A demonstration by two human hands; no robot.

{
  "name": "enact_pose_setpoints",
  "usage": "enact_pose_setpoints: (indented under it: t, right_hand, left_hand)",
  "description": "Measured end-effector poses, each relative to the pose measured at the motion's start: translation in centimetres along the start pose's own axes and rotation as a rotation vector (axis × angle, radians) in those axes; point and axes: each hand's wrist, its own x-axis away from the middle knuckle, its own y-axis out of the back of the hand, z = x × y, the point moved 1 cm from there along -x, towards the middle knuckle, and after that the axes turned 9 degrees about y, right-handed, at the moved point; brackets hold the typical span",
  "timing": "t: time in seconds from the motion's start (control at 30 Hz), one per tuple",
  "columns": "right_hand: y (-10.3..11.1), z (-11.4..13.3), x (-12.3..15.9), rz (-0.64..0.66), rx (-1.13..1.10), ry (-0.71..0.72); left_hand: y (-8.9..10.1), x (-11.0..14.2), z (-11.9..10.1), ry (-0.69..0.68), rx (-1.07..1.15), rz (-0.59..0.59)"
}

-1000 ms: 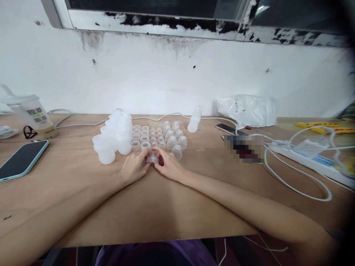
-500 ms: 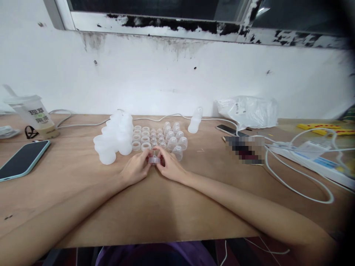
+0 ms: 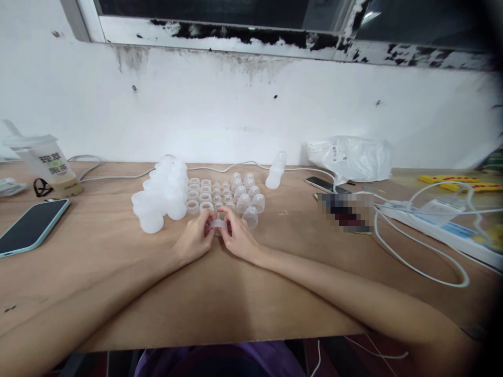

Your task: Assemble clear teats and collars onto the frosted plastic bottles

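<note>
Translucent ring [image 3: 217,223] gripped by left hand [image 3: 195,238] and right hand [image 3: 240,238]

The translucent ring is pinched from both sides by the fingertips of the two hands, near the middle of the table [image 3: 212,298]. A narrow clear tip [image 3: 219,215] is seen standing up from its centre; whether the ring is touching the table cannot be told, as its lower part is partly covered by the fingers.

Just beyond the hands, clear teats [image 3: 225,192] are set out in rows. They are flanked on the left by loose rings [image 3: 192,210] and on the right by clear domed caps [image 3: 257,203], which are stood with their rounded ends up. To the left of the rings, frosted white bottles [image 3: 167,183] are crowded upright, and what they may contain is concealed by their cloudy walls. Near the wall, one capped bottle [image 3: 275,175] is stood apart, topped by a clear dome.

At the far left, a lidded plastic cup [image 3: 51,157] is fitted with a straw [image 3: 11,127], and a shallow layer of brownish drink [image 3: 68,187] is held in its bottom. On the right, a white plastic bag [image 3: 349,159] is lying crumpled against the wall; its contents cannot be made out.
</note>
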Motion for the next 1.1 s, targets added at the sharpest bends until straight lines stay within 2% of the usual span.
enact_pose_setpoints:
  t: [0.17,0.4,0.67,0.83,0.97,1.1]
  right_hand:
    - [0.1,-0.4,-0.4,-0.038,-0.030,-0.060]
    - [0.5,0.3,-0.3,-0.023,-0.092,0.026]
    - [0.2,0.1,-0.3,-0.030,-0.041,-0.020]
    - [0.6,0.3,-0.4,0.010,-0.028,0.048]
    - [1.0,-0.1,-0.3,0.048,-0.023,0.087]
    - [1.1,-0.3,-0.2,0.037,-0.006,0.098]
  left_hand:
    - [0.3,-0.1,0.0,0.027,0.112,0.022]
    - [0.6,0.2,0.0,-0.010,0.027,-0.007]
    - [0.4,-0.1,0.2,0.005,-0.001,-0.032]
    - [0.5,-0.2,0.4,0.038,0.057,-0.013]
    - [0.5,-0.1,0.3,0.005,0.119,0.039]
    - [0.4,0.0,0.2,-0.019,0.111,0.025]
